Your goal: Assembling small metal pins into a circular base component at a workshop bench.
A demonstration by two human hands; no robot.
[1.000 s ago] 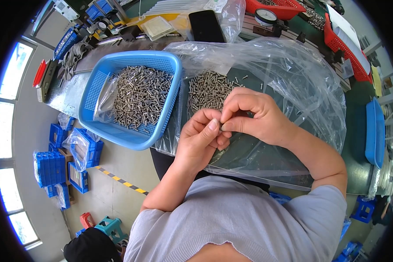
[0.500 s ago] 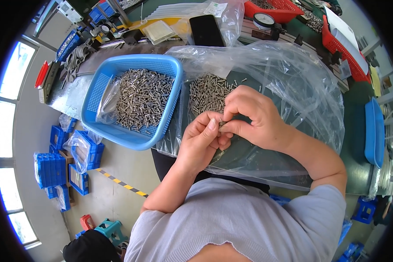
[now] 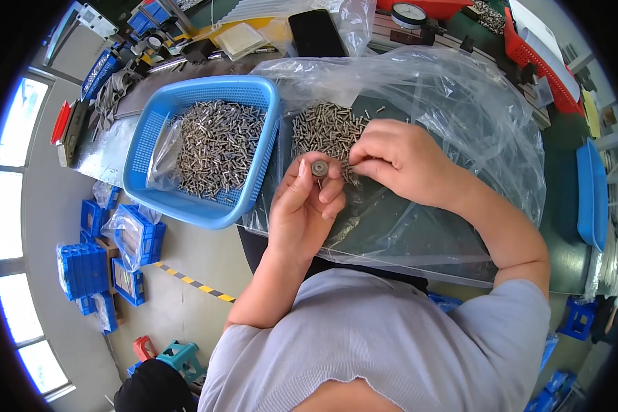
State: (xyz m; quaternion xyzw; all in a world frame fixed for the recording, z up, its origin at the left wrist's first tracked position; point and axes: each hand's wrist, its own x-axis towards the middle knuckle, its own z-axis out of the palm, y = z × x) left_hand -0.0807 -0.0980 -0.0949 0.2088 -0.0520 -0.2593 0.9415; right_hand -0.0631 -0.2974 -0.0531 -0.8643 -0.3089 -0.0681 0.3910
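Note:
My left hand (image 3: 299, 213) is closed around a small round metal piece with a hole in its middle (image 3: 319, 169), its ringed face turned up. A thin pin-like bit shows just below that piece. To its right, my right hand (image 3: 408, 165) has thumb and forefinger pinched at the near right edge of a pile of small metal pins (image 3: 326, 130). Whatever lies between those fingertips is hidden. The pile rests on a clear plastic sheet (image 3: 474, 103). Left of it stands a blue plastic basket (image 3: 202, 218) with many similar metal pins (image 3: 220, 147) inside.
A black phone (image 3: 316, 33) lies behind the sheet, and a dial gauge (image 3: 408, 15) sits farther right. Red baskets (image 3: 539, 65) line the back right. At the right edge is a blue tray (image 3: 589, 196). Blue crates (image 3: 84, 271) are stacked on the floor at left.
My hands have come apart. The left has turned so the round metal piece faces up, while the right has shifted to the pile's edge. The view has moved slightly.

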